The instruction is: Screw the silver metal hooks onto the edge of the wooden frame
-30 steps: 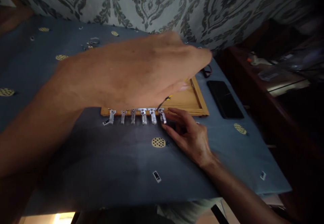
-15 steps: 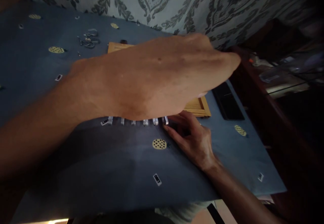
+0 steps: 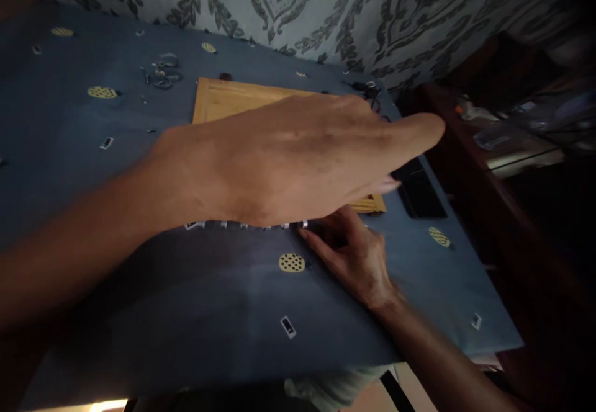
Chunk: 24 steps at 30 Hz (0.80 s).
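My left hand (image 3: 288,157) stretches across the view from the left, back upward, over a wooden tray-like board (image 3: 246,95). One finger juts right at its far end and a second fingertip shows below; the other fingers and anything in them are hidden. Along the board's near side peeks a row of several small silvery curved pieces, mostly covered by the left hand. At the right end of that row, my right hand (image 3: 356,254) has its thumb and bent fingers closed around the last silvery curved piece (image 3: 305,223). Part of that grip is hidden.
A blue patterned cloth (image 3: 209,313) covers the table. A black phone (image 3: 421,192) lies right of the board. Blue-grey tangled small items (image 3: 162,77) lie at the back left, and dark cables (image 3: 367,89) at the back right. Patterned wallpaper (image 3: 279,2) rises behind.
My left hand has shifted down and slightly right, uncovering the board's far edge and the cables, and hiding more of the silvery row. My right hand has barely moved.
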### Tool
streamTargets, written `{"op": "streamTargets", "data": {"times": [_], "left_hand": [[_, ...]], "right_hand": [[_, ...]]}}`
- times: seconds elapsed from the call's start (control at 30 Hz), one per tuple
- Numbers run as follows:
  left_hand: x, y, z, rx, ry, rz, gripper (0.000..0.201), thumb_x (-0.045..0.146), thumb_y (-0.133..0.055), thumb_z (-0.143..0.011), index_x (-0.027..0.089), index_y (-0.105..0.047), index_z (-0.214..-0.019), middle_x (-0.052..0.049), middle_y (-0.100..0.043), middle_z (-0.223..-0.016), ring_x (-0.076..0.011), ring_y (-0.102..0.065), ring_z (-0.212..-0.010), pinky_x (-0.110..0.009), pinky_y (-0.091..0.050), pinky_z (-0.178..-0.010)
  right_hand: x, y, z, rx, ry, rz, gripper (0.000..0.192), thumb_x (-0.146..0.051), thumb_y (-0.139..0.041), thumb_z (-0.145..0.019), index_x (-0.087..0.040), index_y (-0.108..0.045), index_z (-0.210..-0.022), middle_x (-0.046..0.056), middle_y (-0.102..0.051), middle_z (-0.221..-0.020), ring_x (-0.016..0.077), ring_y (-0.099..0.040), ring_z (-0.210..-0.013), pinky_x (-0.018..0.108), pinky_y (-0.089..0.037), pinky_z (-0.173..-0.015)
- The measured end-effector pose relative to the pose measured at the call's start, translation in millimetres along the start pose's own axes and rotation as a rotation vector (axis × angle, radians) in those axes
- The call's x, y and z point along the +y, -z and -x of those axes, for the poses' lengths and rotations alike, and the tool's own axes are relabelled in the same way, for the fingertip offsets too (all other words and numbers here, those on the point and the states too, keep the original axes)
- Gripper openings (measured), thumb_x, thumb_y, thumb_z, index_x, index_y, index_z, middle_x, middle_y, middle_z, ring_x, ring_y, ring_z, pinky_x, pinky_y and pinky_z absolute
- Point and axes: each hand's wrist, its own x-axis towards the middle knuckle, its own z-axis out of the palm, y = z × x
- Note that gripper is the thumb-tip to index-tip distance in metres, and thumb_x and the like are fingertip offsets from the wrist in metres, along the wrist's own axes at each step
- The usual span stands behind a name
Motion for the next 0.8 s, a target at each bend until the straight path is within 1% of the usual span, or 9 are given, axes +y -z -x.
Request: {"op": "streamTargets", "data": {"times": [0.07,0.17,0.27,0.4,0.47,0.57,0.63,0.7,0.8], "left_hand": [[4.6,-4.3,-5.0,-0.014,-0.035,-0.047,0.024,0.032,-0.041,-0.102,0.021,-0.034,-0.082,0.002,-0.044,-0.073,-0.0111,-0.036,-0.059,-0.031,-0.025,-0.054],[11.9,-11.7,-8.9,0.064,-0.042,-0.021,0.027,0.024,-0.036,-0.103,0.022,-0.025,-0.079,0.001,-0.045,-0.082,-0.0123,-0.037,-0.067,-0.033,-0.029,-0.062],[18.7,-19.4,-7.5,0.140,-0.012,0.240,0.025,0.019,-0.031,-0.104,0.023,-0.027,-0.079,0.000,-0.046,-0.085,-0.0119,-0.040,-0.072,-0.031,-0.036,-0.070],[24.3,-30.2,-8.4,0.200,-0.054,0.553,0.029,0.011,-0.033,-0.102,0.023,-0.027,-0.076,0.001,-0.039,-0.083,-0.0084,-0.038,-0.073,-0.024,-0.042,-0.074],[23.7,-36.1,-12.3,0.255,-0.067,0.624,0.030,0.014,-0.035,-0.102,0.022,-0.029,-0.074,0.001,-0.035,-0.079,-0.0071,-0.037,-0.070,-0.023,-0.044,-0.073],[18.7,-43.0,-19.5,0.344,-0.087,0.728,0.030,0.018,-0.038,-0.102,0.020,-0.036,-0.072,0.003,-0.033,-0.073,-0.0042,-0.036,-0.064,-0.019,-0.044,-0.067],[14.6,-44.9,-23.0,0.335,-0.101,0.807,0.028,0.016,-0.038,-0.102,0.018,-0.042,-0.074,0.004,-0.034,-0.069,-0.0024,-0.035,-0.059,-0.017,-0.040,-0.059],[11.2,-44.9,-24.7,0.287,-0.114,0.895,0.023,0.014,-0.037,-0.101,0.016,-0.048,-0.081,0.005,-0.036,-0.065,-0.0018,-0.035,-0.054,-0.017,-0.036,-0.054],[8.0,-43.5,-25.0,0.233,-0.157,0.992,0.018,0.011,-0.039,-0.099,0.014,-0.053,-0.089,0.007,-0.037,-0.060,-0.0024,-0.036,-0.052,-0.016,-0.036,-0.051]], "right_hand": [[-0.8,0.5,-0.7,0.001,0.006,0.012,0.034,-0.042,-0.066,-0.091,-0.025,-0.060,-0.120,0.002,-0.078,-0.083,0.0169,-0.066,-0.050,0.031,-0.058,-0.051],[-2.3,1.1,-2.2,-0.014,0.006,0.000,0.034,-0.046,-0.061,-0.093,-0.026,-0.059,-0.121,0.003,-0.078,-0.083,0.0154,-0.060,-0.045,0.032,-0.056,-0.049],[-2.2,1.2,-3.6,-0.031,0.002,-0.020,0.035,-0.050,-0.056,-0.095,-0.024,-0.061,-0.117,0.003,-0.075,-0.074,0.0156,-0.057,-0.042,0.032,-0.054,-0.047],[-0.5,0.7,-3.8,-0.033,0.006,0.000,0.031,-0.051,-0.055,-0.094,-0.023,-0.065,-0.102,-0.001,-0.062,-0.055,0.0162,-0.055,-0.042,0.030,-0.050,-0.044],[-0.5,0.3,-3.6,-0.019,0.012,0.014,0.029,-0.050,-0.056,-0.094,-0.023,-0.064,-0.100,-0.003,-0.060,-0.053,0.0151,-0.053,-0.040,0.029,-0.048,-0.043],[-1.5,0.2,-4.0,0.014,0.046,-0.001,0.027,-0.047,-0.059,-0.093,-0.022,-0.062,-0.105,-0.003,-0.065,-0.060,0.0128,-0.050,-0.040,0.027,-0.047,-0.043],[-2.0,0.4,-4.1,0.029,0.069,-0.009,0.026,-0.044,-0.062,-0.093,-0.023,-0.060,-0.107,-0.003,-0.069,-0.065,0.0117,-0.050,-0.040,0.026,-0.047,-0.044],[-1.7,0.9,-3.8,0.034,0.073,-0.004,0.025,-0.041,-0.065,-0.091,-0.023,-0.060,-0.107,-0.003,-0.070,-0.066,0.0117,-0.052,-0.041,0.025,-0.047,-0.045],[-0.3,1.2,-2.7,0.020,0.045,0.006,0.026,-0.038,-0.067,-0.089,-0.022,-0.061,-0.108,-0.004,-0.069,-0.065,0.0140,-0.058,-0.045,0.026,-0.048,-0.047]]}}
